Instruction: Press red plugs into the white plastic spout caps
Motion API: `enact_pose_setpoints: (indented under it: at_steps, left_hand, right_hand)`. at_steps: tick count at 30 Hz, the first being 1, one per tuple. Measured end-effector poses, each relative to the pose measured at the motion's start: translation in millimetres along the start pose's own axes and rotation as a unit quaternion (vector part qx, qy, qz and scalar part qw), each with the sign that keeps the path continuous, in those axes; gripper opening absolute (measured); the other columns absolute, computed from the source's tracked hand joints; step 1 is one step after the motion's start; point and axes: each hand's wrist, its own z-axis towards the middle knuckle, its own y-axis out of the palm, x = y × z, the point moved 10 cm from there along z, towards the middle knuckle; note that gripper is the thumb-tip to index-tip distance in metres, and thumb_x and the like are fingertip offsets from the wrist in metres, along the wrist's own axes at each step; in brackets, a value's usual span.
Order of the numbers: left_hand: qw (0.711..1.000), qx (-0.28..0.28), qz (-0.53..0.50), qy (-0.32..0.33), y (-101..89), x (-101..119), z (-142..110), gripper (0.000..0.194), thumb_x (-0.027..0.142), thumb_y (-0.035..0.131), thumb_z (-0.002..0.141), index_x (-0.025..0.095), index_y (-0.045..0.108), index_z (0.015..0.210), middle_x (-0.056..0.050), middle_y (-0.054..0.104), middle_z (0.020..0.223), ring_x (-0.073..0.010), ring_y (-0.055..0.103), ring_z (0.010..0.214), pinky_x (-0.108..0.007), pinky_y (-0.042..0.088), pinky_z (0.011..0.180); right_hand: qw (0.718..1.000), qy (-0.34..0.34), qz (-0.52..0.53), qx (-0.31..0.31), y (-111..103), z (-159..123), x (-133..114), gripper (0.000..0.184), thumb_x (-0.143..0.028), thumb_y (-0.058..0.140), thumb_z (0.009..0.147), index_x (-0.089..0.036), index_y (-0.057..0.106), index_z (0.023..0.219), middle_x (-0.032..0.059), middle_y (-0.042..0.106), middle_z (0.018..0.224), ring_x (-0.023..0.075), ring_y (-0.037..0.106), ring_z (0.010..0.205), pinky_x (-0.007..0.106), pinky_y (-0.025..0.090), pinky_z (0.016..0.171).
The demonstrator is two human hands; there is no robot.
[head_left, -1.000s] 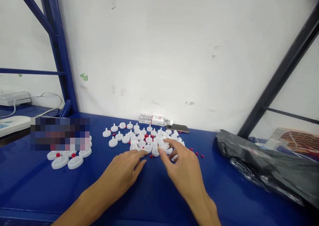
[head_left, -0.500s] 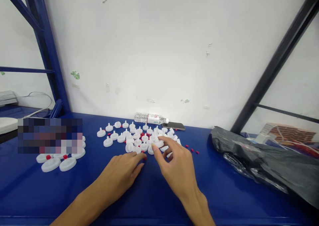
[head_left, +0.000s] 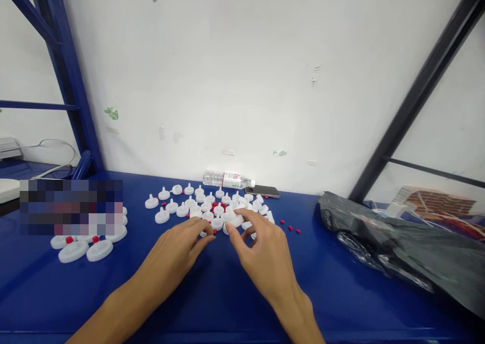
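Observation:
My right hand (head_left: 265,250) is closed, thumb and index finger gripping a white plastic spouted cap (head_left: 234,219) at the near side of the pile. To its left, my left hand (head_left: 184,245) has thumb and index finger pinched together on a small red cap, mostly hidden by the fingertips. Another red tip cap (head_left: 215,231) shows right beside those fingertips. Around both hands lies a loose pile of white spouted caps (head_left: 182,210), most with the spout pointing up, with several red tip caps scattered among them.
Further left stand white caps with red tips fitted (head_left: 99,250), partly behind a blurred patch. A clear water bottle (head_left: 231,180) and a phone (head_left: 263,191) lie by the wall. Black plastic bags (head_left: 379,243) cover the right side. Three red tip caps (head_left: 290,228) sit right of the pile.
My left hand has drawn back slightly to the left, its fingers curling up from the table; the red cap under its fingertips no longer shows there. My right hand keeps its grip on the white cap.

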Motion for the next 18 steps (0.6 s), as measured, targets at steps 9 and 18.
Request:
enact_pose_setpoints:
  at_steps: [9, 18]
  left_hand:
    - [0.971, 0.136, -0.191, -0.034, -57.0, 0.0, -9.2, 0.024, 0.052, 0.071, 0.085, 0.03, 0.079, 0.09, 0.006, 0.067, 0.057, -0.0132, 0.058, 0.052, -0.024, 0.04, 0.051]
    - [0.958, 0.129, -0.254, 0.016, -52.8, 12.5, -9.4, 0.013, 0.041, 0.077, 0.083, 0.029, 0.082, 0.083, 0.003, 0.076, 0.076, -0.0101, 0.065, 0.061, -0.018, 0.044, 0.052]
  right_hand:
    - [0.991, -0.102, 0.018, -0.089, 19.8, -5.8, -19.4, 0.036, -0.021, 0.073, 0.094, -0.027, 0.068, 0.13, 0.0001, 0.076, 0.12, 0.0167, 0.072, 0.081, 0.027, 0.052, 0.07]
    - [0.986, -0.137, 0.04, -0.085, 19.7, -8.3, -24.4, 0.038, -0.018, 0.073, 0.094, -0.027, 0.069, 0.13, 0.0006, 0.076, 0.117, 0.0139, 0.068, 0.072, 0.025, 0.052, 0.062]
